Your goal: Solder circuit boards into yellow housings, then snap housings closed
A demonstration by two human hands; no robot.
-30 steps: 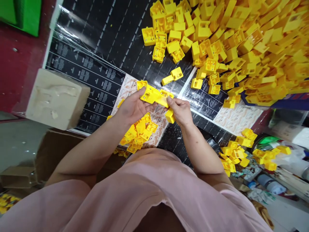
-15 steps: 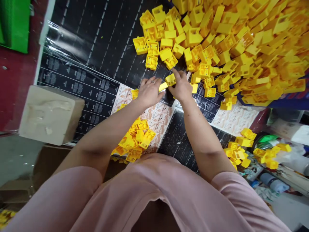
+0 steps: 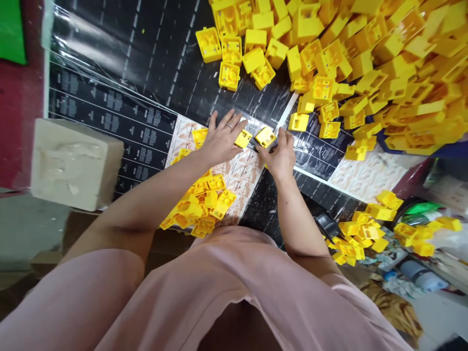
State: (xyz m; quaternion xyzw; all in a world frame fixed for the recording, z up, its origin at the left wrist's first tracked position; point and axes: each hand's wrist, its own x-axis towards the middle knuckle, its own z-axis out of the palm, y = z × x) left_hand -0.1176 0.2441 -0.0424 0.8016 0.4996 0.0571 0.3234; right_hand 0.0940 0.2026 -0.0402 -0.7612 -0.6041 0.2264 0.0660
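My left hand [image 3: 223, 139], with a ring on one finger, lies over the table with its fingers spread. Its thumb and fingertips are beside a small yellow piece [image 3: 243, 139], and whether they grip it cannot be made out. My right hand [image 3: 280, 155] has thumb and fingers closed on a yellow housing [image 3: 265, 137], which sits just right of the small piece with a narrow gap between them. Under both hands is the black-covered tabletop [image 3: 146, 105], near a patterned white sheet [image 3: 237, 175].
A large heap of yellow housings [image 3: 365, 63] spreads over the back right. A smaller pile [image 3: 199, 204] lies near my left forearm. At the left edge stands a beige block [image 3: 75, 165]. More yellow parts [image 3: 360, 236] lie beyond my right elbow.
The camera view has shifted. The small yellow piece and the housing have turned and lie slightly farther apart. My left fingers have spread, and my right hand has moved down around the housing's side.
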